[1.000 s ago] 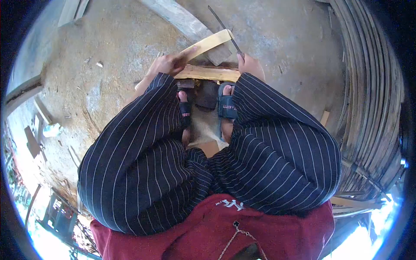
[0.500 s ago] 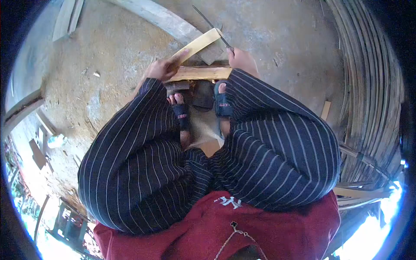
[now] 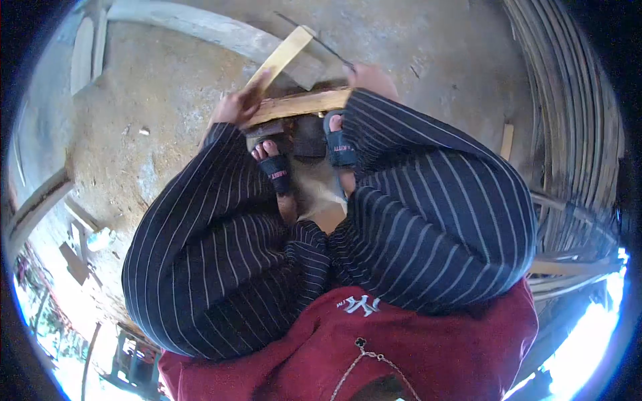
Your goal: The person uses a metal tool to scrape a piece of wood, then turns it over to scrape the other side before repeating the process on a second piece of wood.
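Observation:
A flat, pale strip of wood (image 3: 287, 51) slants up and away from my left hand (image 3: 234, 107), whose fingers are closed around its lower end. My right hand (image 3: 374, 80) is closed on a long, thin dark blade (image 3: 333, 53); its handle is hidden in the fist. Near the strip's upper end the blade crosses it in this view. Just below both hands a rough wooden bar (image 3: 301, 105) lies crosswise in front of my sandalled feet, with my left hand close over its left end.
Long stacked strips (image 3: 582, 100) line the right side. A pale curved plank (image 3: 194, 20) crosses the concrete floor (image 3: 160, 87) ahead. At left are a wooden beam (image 3: 40, 200) and scraps. A small wood piece (image 3: 507, 142) lies right of my knee.
The view has shifted slightly. The strip now stands steeper, and the blade's far end sits lower towards the left. Both hands keep their grip.

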Tool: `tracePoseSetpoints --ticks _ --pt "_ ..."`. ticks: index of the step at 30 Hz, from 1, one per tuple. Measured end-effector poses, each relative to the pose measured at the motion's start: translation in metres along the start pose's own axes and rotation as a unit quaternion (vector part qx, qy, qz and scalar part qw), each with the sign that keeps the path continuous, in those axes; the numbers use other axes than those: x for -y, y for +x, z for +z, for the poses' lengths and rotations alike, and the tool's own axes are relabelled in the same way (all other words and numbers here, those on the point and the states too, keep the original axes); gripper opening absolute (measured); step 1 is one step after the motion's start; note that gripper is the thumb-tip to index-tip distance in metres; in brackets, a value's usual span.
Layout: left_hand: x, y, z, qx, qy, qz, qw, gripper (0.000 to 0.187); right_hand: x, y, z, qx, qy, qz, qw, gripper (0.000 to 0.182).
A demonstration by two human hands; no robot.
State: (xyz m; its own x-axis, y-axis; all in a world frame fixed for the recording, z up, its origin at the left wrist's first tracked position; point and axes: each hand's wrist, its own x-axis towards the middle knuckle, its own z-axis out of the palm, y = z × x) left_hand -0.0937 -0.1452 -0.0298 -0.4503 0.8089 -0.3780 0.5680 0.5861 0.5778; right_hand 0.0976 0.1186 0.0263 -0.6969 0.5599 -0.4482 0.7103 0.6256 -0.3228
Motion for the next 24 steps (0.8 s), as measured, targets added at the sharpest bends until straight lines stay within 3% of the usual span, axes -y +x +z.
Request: tracePoseSetpoints --ticks 2,4,6,7,10,16,17,18,19,22,24 --pt "-0.040 -0.014 -0.030 0.008 -0.016 0.008 1.000 0.035 0.014 0.018 -0.006 0.010 -0.006 -0.038 0.999 0.042" --pt "-0.030 -0.010 -0.018 -0.020 -0.028 0.012 0.999 0.040 0.018 0.033 -0.010 0.021 -0.015 -0.075 0.997 0.042" --pt "-0.023 -0.013 -0.009 -0.072 -0.047 0.048 0.995 0.056 0.008 0.033 0.006 -0.021 0.014 -0.080 0.997 0.041" --pt "-0.012 -0.009 -0.005 -0.065 0.000 0.039 0.997 0.052 0.001 0.031 0.017 -0.040 0.029 -0.082 0.995 0.041" --pt "-0.021 -0.010 -0.011 -0.022 -0.020 -0.033 0.999 0.042 -0.027 0.000 0.031 -0.035 0.061 -0.020 0.997 0.041" --pt "0.002 -0.005 0.005 -0.029 -0.043 0.026 0.998 0.054 -0.015 -0.018 0.006 -0.031 0.051 -0.019 0.998 0.043" --pt "0.007 -0.004 0.008 -0.037 -0.062 0.028 0.997 0.055 -0.011 -0.009 -0.002 0.007 0.027 -0.004 1.000 0.045" --pt "0.008 0.003 0.006 -0.048 -0.083 0.034 0.995 0.056 -0.008 0.000 -0.004 0.005 0.025 -0.027 0.999 0.045" --pt "-0.024 -0.001 -0.018 -0.004 -0.040 -0.048 0.998 0.057 -0.008 0.008 -0.008 0.001 0.020 -0.049 0.999 0.045" --pt "-0.019 0.001 -0.027 -0.067 -0.042 0.047 0.996 0.055 -0.004 0.028 -0.017 0.011 0.010 -0.091 0.996 0.048" --pt "-0.018 0.000 -0.035 -0.027 -0.014 0.002 1.000 0.057 0.006 0.043 -0.018 0.028 0.009 -0.119 0.992 0.051"
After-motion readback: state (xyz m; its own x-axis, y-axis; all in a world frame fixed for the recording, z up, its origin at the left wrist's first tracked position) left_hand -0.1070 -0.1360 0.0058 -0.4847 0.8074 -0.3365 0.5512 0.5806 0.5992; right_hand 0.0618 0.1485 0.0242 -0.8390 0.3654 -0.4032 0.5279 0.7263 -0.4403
